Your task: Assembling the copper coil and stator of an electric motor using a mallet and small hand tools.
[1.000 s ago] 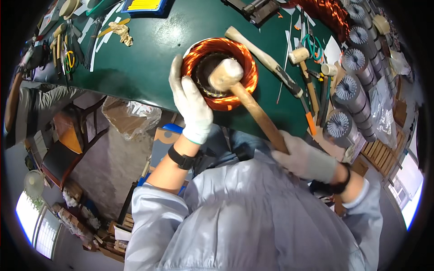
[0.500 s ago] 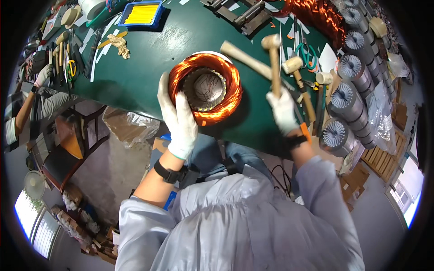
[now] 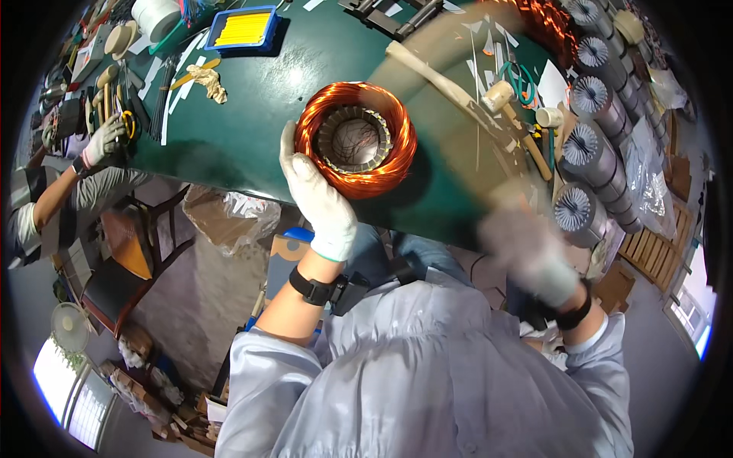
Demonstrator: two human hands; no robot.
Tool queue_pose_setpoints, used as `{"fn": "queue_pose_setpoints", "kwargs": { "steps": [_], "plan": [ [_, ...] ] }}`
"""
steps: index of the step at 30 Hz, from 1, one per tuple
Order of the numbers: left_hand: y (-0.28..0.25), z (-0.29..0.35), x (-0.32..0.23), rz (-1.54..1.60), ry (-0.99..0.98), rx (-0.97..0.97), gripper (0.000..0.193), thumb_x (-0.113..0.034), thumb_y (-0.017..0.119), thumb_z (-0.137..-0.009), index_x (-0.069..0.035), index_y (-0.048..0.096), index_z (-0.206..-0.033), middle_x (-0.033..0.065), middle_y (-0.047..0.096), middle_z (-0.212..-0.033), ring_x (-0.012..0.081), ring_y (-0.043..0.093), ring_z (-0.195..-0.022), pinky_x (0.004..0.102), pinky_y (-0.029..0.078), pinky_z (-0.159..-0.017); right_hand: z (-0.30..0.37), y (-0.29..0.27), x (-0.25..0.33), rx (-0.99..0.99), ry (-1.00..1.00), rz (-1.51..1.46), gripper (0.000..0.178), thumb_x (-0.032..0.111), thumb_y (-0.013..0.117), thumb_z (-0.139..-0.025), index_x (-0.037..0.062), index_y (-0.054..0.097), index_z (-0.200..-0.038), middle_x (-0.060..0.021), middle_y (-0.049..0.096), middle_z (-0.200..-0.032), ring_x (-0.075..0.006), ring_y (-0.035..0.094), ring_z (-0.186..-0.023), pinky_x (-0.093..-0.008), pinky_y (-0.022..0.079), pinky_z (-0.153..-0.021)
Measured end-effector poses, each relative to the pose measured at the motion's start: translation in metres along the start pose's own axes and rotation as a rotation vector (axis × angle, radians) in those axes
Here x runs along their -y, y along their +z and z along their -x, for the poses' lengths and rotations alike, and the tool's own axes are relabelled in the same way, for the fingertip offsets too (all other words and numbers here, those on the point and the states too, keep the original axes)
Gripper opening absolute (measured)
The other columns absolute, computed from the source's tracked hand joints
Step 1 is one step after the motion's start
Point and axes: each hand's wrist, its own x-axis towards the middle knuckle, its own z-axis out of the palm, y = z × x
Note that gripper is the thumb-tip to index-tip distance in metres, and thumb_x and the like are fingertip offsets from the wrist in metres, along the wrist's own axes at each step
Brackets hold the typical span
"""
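Green tabletop [image 3: 237,114], copper-wound ring [image 3: 398,145] near its front edge

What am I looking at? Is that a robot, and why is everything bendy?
No robot here! These are a person's own hands in white gloves. The picture comes from a wide fisheye camera worn on the person's head, looking down, so straight edges curve. The left hand rests against a thick, round ring of shiny copper-coloured wire. The right hand is so blurred that I can't tell clearly what it holds. On the dark green table lie a pale-headed mallet with a wooden handle and a blue rectangular tray of thin yellow strips. The gloved hand at the far left is someone else's.
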Motion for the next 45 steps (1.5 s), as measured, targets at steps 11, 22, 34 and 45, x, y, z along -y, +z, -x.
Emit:
{"fn": "queue_pose_setpoints", "kwargs": {
  "steps": [11, 22, 34, 45],
  "plan": [
    [-0.012, -0.022, 0.003, 0.088, -0.045, 0.045, 0.063, -0.045, 0.036, -0.114, 0.005, 0.037, -0.153, 0.0178, 0.055, -0.143, 0.0239, 0.057, -0.13, 0.0393, 0.045, -0.114, -0.023, 0.012, 0.017, -0.367, 0.122, -0.261, 0.034, 0.03, 0.043, -0.113, 0.0024, 0.062, -0.12, 0.0023, 0.06, -0.087, -0.0091, 0.059, -0.076, -0.026, 0.049, -0.065],
    [-0.009, -0.015, -0.004, -0.099, 0.019, -0.023, 0.063, -0.044, 0.041, -0.113, 0.003, 0.038, -0.154, 0.0167, 0.049, -0.149, 0.023, 0.052, -0.134, 0.0373, 0.04, -0.116, -0.038, -0.007, 0.032, -0.323, -0.036, 0.091, 0.033, 0.023, 0.052, -0.109, 0.0026, 0.058, -0.134, -0.0024, 0.064, -0.118, -0.0144, 0.065, -0.092, -0.0298, 0.054, -0.074],
    [-0.015, -0.025, -0.005, -0.182, -0.009, 0.039, 0.055, -0.036, 0.041, -0.114, 0.001, 0.041, -0.154, 0.0157, 0.05, -0.149, 0.0236, 0.051, -0.134, 0.0374, 0.039, -0.116, -0.017, -0.043, -0.012, -0.005, 0.026, -0.05, 0.026, 0.029, 0.049, -0.111, 0.0047, 0.058, -0.112, 0.0021, 0.05, -0.081, -0.0112, 0.049, -0.068, -0.0234, 0.045, -0.059],
    [-0.01, -0.031, -0.012, -0.455, 0.201, 0.056, 0.05, -0.027, 0.044, -0.11, 0.006, 0.046, -0.149, 0.023, 0.051, -0.149, 0.0347, 0.049, -0.138, 0.0432, 0.035, -0.119, -0.036, 0.03, 0.03, -0.088, 0.205, -0.069, 0.031, 0.032, 0.051, -0.108, 0.0025, 0.059, -0.111, -0.0038, 0.059, -0.083, -0.0156, 0.056, -0.063, -0.0238, 0.042, -0.053]
  ]
}}
